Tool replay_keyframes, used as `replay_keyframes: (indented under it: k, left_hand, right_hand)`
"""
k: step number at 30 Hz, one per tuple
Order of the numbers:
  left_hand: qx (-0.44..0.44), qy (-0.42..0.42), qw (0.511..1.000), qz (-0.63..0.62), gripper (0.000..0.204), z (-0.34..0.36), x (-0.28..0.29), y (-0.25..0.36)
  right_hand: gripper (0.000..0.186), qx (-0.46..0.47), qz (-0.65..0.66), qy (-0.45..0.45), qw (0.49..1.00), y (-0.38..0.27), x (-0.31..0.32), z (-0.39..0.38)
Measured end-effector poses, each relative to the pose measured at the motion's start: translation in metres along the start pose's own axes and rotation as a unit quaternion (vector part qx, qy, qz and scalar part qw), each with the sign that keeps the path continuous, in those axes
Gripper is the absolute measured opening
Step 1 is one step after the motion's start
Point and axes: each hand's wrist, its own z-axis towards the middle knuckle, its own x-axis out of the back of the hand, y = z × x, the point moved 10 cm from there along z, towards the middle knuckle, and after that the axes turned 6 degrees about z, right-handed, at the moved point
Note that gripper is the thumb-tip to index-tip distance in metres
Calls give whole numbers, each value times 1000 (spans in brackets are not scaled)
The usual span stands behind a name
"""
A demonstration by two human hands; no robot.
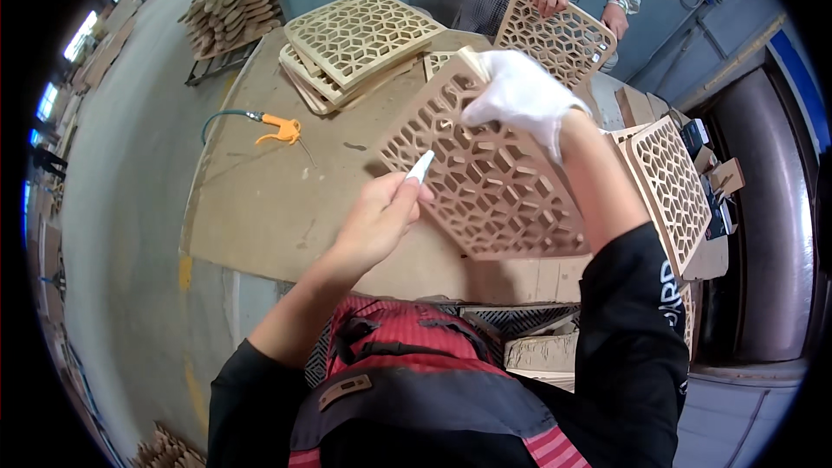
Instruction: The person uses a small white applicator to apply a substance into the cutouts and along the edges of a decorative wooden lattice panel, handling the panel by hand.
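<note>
One wooden panel (492, 180) | light brown | geometric lattice cutouts | held tilted

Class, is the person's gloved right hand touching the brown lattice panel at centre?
Touching: the head view shows the gloved right hand gripping the central lattice panel near its top, lapping over its face.
</note>
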Motion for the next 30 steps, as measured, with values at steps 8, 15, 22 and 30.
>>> replay_keyframes:
  k: [8, 15, 22, 30]
  left_hand:
    - [-6, 105, 989, 100, 28, 10, 46, -51]
    - [-29, 137, 971, 191, 31, 31, 44, -33]
    - [-42, 192, 913, 358, 37, 64, 49, -9]
    - [50, 117, 971, 202, 40, 75, 34, -30]
  right_hand:
    - [39, -4, -229, -84, 970, 21, -36, -18]
    - [34, -20, -249, 4, 968, 42, -35, -48]
    - [25, -18, -286, 20, 958, 26, -45, -61]
    - [22, -4, -308, 65, 949, 30, -41, -65]
